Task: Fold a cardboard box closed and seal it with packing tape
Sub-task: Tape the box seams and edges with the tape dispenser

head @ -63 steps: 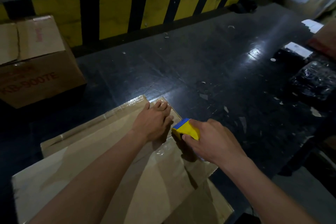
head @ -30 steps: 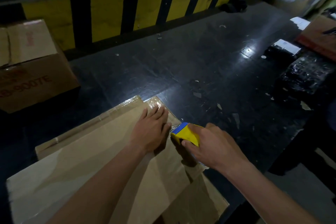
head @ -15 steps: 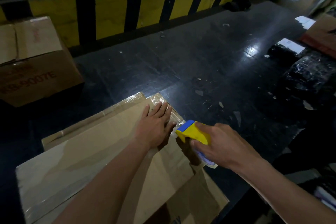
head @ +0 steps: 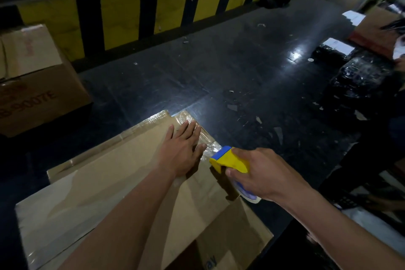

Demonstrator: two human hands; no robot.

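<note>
A brown cardboard box (head: 98, 184) lies in front of me on the dark table, its top flaps folded flat. My left hand (head: 183, 149) presses palm-down on the flaps near the far right corner, fingers spread over shiny clear tape (head: 208, 140). My right hand (head: 265, 173) grips a yellow and blue tape dispenser (head: 228, 160) just right of the left thumb, at the box's right edge. The tape roll (head: 247, 193) peeks out under my right palm. A side flap (head: 236, 239) hangs open at the near right.
A second cardboard box (head: 37, 81) with red print stands at the far left. Black wrapped parcels (head: 361, 74) and a brown carton (head: 377, 28) lie at the right. A yellow and black striped wall (head: 175, 0) runs behind the table (head: 241, 68). Paper scraps dot the table.
My right hand has drawn the dispenser to the right, off the box's edge, and the tape roll now shows beneath it. My left hand stays pressed on the flaps.
</note>
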